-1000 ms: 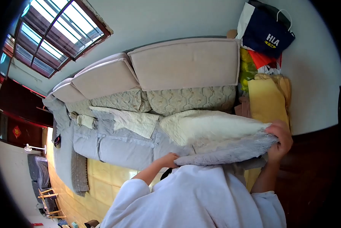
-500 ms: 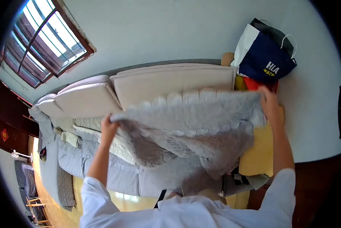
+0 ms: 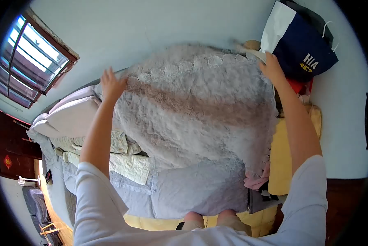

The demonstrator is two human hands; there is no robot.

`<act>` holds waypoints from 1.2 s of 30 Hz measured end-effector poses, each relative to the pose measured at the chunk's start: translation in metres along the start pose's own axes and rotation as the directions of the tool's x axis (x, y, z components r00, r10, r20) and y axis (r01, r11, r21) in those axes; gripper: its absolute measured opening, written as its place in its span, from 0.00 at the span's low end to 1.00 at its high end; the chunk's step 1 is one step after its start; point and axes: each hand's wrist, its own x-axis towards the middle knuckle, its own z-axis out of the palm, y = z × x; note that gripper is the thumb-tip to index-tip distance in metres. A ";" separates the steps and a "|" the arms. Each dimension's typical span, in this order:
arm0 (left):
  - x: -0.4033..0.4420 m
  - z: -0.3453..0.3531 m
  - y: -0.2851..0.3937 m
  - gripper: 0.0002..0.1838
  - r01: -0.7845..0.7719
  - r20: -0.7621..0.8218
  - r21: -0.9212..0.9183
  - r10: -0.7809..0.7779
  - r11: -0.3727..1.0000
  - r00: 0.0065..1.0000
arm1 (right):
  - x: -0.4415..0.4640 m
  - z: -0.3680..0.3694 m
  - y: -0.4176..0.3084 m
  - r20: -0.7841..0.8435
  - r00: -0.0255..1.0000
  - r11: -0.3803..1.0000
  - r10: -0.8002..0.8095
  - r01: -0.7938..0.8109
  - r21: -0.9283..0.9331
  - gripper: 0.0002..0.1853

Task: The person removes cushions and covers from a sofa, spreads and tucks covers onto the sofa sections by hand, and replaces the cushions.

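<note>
The left hand at ten o'clock, fingers open, and right hand at two, grip I cannot tell, are wide apart, probably so the fluffy cover towards twelve spreads evenly.

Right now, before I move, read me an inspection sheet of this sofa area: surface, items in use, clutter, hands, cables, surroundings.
Surface: grey padded sofa seat, looks uneven.
Items in use: fluffy grey cover spread over the backrest, rumpled, partly blurred.
Clutter: dark blue and white bag, yellow cloth and pink cloth toward the right end; cream quilted cloth on the seat.
Hands: left hand has its grip open, fingers spread; right hand is at the cover's upper right corner, grip unclear.
Cables: nothing seen.
Surroundings: barred window, pale wall.
</note>
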 end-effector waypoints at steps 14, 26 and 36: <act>-0.074 0.028 -0.092 0.16 0.768 0.659 -0.615 -0.418 0.177 0.625 | -0.039 -0.009 0.003 -0.031 0.955 0.949 0.296 -0.289 0.128 0.23; 0.114 -0.047 -0.150 0.13 0.437 0.226 -0.807 -0.476 0.397 0.850 | 0.010 -0.063 0.057 0.444 0.787 0.582 0.429 -0.616 0.530 0.24; 0.011 0.025 -0.098 0.16 -0.136 0.423 0.351 -0.027 0.926 0.906 | 0.000 -0.009 0.046 0.196 0.808 0.726 0.556 -0.586 0.358 0.25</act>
